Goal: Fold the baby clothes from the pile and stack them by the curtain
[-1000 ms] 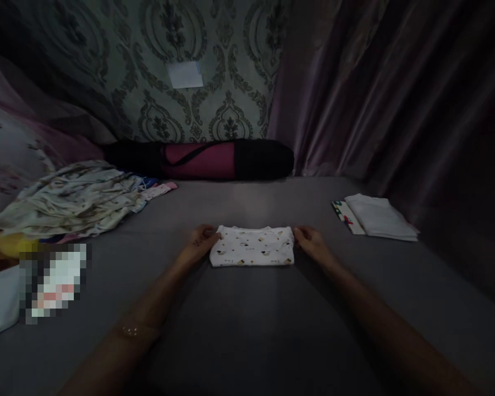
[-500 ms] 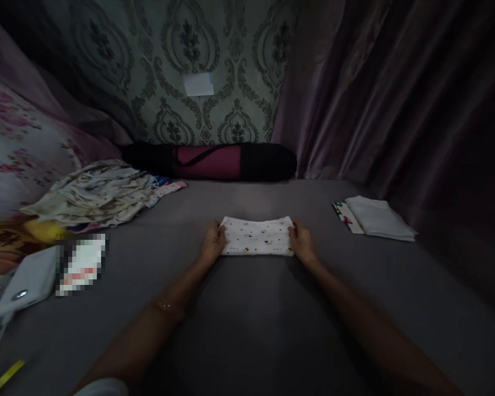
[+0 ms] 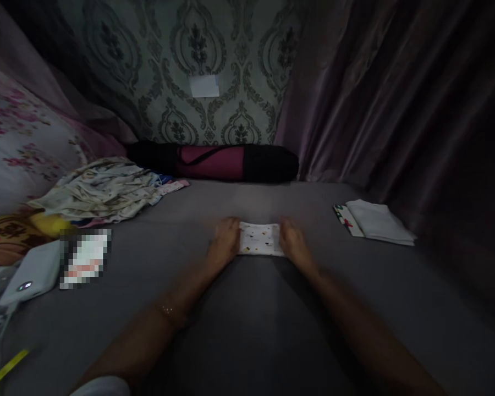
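Observation:
A white cloth with a small printed pattern lies folded on the grey bed sheet, in the middle of the view. My left hand is closed on its left end. At the opposite end my right hand grips the cloth, fingers curled over the edge. Both hands are a little smeared by motion, and they hide the cloth's two ends. The part between them looks flat and narrow.
Folded cloths lie at the right. On the left are a heap of crumpled clothes, a white power bank with a cable, and a yellow strip. A black and maroon long bag lies along the wall.
My hands have moved closer together, and less of the patterned cloth shows between them. The view has shifted slightly.

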The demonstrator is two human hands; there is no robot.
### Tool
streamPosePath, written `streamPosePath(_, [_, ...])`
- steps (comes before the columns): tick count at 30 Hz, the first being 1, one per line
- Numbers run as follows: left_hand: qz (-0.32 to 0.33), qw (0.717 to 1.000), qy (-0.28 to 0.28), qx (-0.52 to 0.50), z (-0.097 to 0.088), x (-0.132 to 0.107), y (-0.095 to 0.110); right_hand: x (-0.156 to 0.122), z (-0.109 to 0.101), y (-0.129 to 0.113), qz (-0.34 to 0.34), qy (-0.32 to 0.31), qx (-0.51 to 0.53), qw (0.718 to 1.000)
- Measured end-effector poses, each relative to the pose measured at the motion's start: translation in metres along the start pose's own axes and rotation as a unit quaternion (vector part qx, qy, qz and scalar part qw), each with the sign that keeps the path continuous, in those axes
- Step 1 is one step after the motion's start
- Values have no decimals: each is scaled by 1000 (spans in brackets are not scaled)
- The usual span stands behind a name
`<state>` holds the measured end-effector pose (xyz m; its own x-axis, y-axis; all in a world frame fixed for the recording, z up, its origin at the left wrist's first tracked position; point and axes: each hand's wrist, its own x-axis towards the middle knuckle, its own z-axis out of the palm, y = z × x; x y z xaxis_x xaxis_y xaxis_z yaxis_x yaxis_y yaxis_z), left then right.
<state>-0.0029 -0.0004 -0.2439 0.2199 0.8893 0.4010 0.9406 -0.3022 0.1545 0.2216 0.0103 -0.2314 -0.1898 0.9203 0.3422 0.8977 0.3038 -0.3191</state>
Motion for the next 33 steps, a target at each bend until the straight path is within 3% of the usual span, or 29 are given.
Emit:
streamPosePath(3, [37,997,-64,21,7,1,21,-1,10,-36,-97,-64,-15,993])
streamPosePath(7, [6,992,-121,40,17,1,26,-5,25,-53,-91,-116,-37,988])
streamPosePath(13, [0,987,-159,-14,20,-1,10,-8,32,-40,-102,-138,-49,984])
streamPosePath(22, [29,980,-183,-67,14,-4,-10,-8,21,-26,-107,-161,-69,979])
streamPosePath(33, [41,972,-215,-89,3,-10,-37,-9,7,24,-91,-196,-54,975])
